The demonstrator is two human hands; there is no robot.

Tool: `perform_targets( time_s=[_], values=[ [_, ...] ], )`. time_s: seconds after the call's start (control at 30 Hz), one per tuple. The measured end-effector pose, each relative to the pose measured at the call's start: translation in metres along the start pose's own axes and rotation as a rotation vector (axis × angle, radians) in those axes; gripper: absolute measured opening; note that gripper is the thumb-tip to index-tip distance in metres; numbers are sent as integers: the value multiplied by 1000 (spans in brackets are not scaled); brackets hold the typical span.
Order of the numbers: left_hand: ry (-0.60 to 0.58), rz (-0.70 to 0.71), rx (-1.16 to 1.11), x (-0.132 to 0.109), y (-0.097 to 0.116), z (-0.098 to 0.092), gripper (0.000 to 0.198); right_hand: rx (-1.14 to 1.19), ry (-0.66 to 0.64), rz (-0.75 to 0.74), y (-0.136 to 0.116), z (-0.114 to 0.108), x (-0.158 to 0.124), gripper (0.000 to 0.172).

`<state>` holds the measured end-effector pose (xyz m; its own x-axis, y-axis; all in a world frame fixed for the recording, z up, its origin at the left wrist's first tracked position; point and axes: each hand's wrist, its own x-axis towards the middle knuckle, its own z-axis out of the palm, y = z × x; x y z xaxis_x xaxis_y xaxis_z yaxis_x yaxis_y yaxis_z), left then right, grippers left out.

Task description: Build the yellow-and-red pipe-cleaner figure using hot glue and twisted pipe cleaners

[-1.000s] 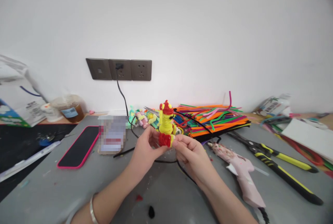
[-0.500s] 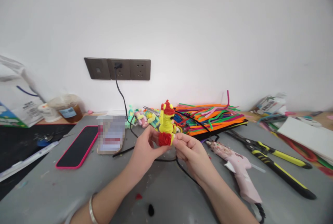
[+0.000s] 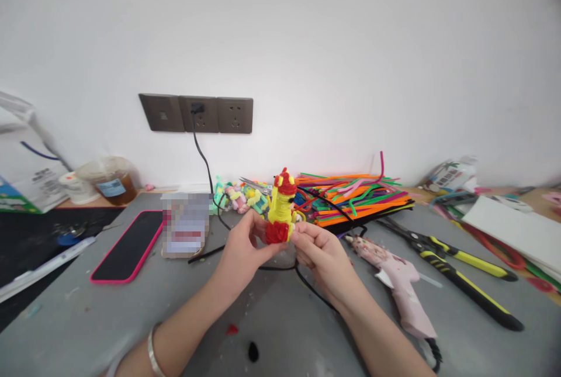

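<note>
While both hands pinch its base, figure: yellow-and-red pipe-cleaner figure (image 3: pixel 280 207) is held off the table between them.
Axis: long axis vertical, red cap up, red base down at the fingertips.
Left hand (image 3: pixel 239 254): curled, thumb and fingers closed on the base from the left.
Right hand (image 3: pixel 324 257): curled, fingertips closed on the base from the right; about as near as the left.
Direction: figure rises just beyond both sets of fingertips.
Right of right hand: pink glue gun (image 3: pixel 401 289) near, pliers (image 3: pixel 460 275) further out.
Beyond hands: pipe cleaner pile (image 3: pixel 355 199).
Left of left hand: phone (image 3: pixel 129 245), well apart.
Under hands: black cable (image 3: pixel 307 282) on grey table (image 3: pixel 131 318).
</note>
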<state>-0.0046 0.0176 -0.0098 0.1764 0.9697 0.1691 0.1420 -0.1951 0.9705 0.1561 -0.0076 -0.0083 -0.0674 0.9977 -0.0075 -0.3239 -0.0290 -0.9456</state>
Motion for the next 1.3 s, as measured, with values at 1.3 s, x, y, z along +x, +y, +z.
perform_targets(
  time_s=[1.3],
  values=[
    [36,16,170,-1,3,0,32,-307,131,-195,3,5,-2,34]
  ],
)
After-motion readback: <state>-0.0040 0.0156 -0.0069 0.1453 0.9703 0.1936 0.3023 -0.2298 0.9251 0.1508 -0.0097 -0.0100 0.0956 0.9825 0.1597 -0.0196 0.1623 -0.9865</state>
